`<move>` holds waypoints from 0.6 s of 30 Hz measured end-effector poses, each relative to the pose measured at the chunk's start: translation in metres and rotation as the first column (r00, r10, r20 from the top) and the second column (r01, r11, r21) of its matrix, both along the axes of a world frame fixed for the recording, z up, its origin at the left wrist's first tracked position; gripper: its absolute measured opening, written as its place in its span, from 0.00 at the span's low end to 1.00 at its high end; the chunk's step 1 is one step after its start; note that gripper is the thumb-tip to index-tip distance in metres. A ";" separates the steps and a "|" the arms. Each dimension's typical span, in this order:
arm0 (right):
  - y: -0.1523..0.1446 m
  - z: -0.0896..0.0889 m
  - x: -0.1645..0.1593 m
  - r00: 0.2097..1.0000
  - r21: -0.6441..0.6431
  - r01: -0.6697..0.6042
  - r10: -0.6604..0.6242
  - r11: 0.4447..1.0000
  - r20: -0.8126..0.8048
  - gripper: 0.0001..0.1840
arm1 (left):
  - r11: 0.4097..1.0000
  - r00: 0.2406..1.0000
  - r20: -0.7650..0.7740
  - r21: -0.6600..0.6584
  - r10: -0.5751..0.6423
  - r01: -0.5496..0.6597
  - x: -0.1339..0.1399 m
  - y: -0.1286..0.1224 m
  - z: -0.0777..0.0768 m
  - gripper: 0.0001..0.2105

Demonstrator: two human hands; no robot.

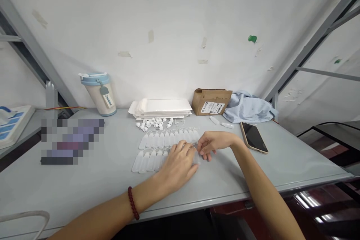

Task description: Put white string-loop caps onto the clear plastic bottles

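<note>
Vials (151, 162) ptly under L grip (180, 165)

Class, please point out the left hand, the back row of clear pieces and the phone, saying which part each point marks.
Left hand (179, 165): head view, on the back of the hand.
Back row (167, 140): head view, on a piece near its middle.
Phone (254, 137): head view, on its dark screen.

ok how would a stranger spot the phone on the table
Start at the grey table and move right past the bare right hand. In front of the crumpled blue cloth lies a rectangular gold-edged phone, set apart by being dark where its neighbours are pale.
</note>
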State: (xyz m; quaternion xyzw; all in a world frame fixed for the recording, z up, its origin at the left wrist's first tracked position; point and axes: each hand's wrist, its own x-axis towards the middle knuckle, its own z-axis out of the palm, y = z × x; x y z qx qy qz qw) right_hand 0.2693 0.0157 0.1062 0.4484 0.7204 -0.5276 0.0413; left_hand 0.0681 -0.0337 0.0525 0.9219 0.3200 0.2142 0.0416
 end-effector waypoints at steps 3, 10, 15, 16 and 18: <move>0.000 0.000 0.001 1.000 0.004 0.003 -0.003 1.000 -0.004 0.10 | 1.000 1.000 0.008 -0.007 0.005 -0.005 -0.001 0.001 0.000 0.12; 0.001 0.006 0.007 0.992 0.191 0.116 -0.102 0.975 -0.081 0.09 | 0.997 0.998 0.048 -0.068 0.029 -0.026 -0.005 0.003 0.006 0.18; 0.017 -0.002 0.021 0.858 0.742 0.366 -0.512 0.561 -0.036 0.10 | 0.986 0.989 0.096 -0.132 0.112 -0.098 -0.009 0.017 0.018 0.16; 0.021 -0.006 0.026 0.823 0.786 0.373 -0.567 0.493 -0.034 0.10 | 0.982 0.986 0.091 -0.138 0.140 -0.127 -0.011 0.024 0.021 0.14; 0.029 -0.014 0.035 0.759 0.846 0.362 -0.651 0.392 -0.023 0.11 | 0.970 0.977 0.049 -0.138 0.207 -0.198 -0.013 0.043 0.027 0.12</move>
